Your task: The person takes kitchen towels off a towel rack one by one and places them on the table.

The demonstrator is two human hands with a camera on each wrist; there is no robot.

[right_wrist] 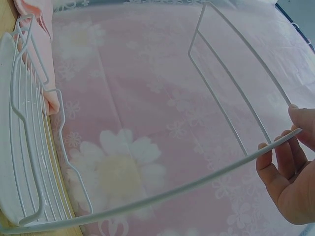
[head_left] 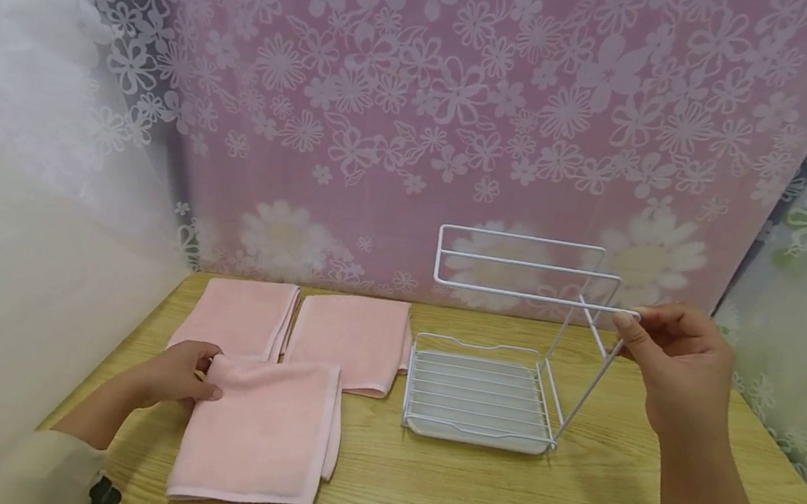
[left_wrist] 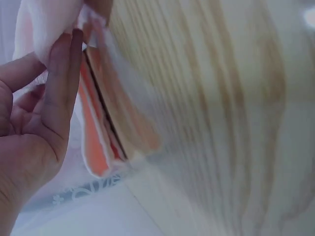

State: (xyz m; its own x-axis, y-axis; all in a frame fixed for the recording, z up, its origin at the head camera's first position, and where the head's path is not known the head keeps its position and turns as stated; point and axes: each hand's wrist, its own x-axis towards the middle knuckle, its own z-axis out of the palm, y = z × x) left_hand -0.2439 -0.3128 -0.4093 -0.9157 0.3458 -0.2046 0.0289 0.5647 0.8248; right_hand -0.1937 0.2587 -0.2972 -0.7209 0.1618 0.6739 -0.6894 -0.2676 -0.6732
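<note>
A folded pink towel (head_left: 260,436) lies at the front left, its upper left corner pinched between the thumb and fingers of my left hand (head_left: 172,375). In the left wrist view, my fingers (left_wrist: 60,73) hold the pale cloth above the wood grain. On the right, my right hand (head_left: 685,362) grips the upper right corner of a white wire rack (head_left: 512,294). The rack has a raised top frame, a slatted base and a white tray (head_left: 479,440) under the slats. In the right wrist view, the thumb and fingers (right_wrist: 269,169) close around the rack's bar.
Two more folded pink towels stand behind, a left one (head_left: 237,311) and a right one (head_left: 351,338) close beside the rack. The wooden table (head_left: 448,501) meets a pink floral curtain (head_left: 385,157) at the back, with pale sheets on both sides.
</note>
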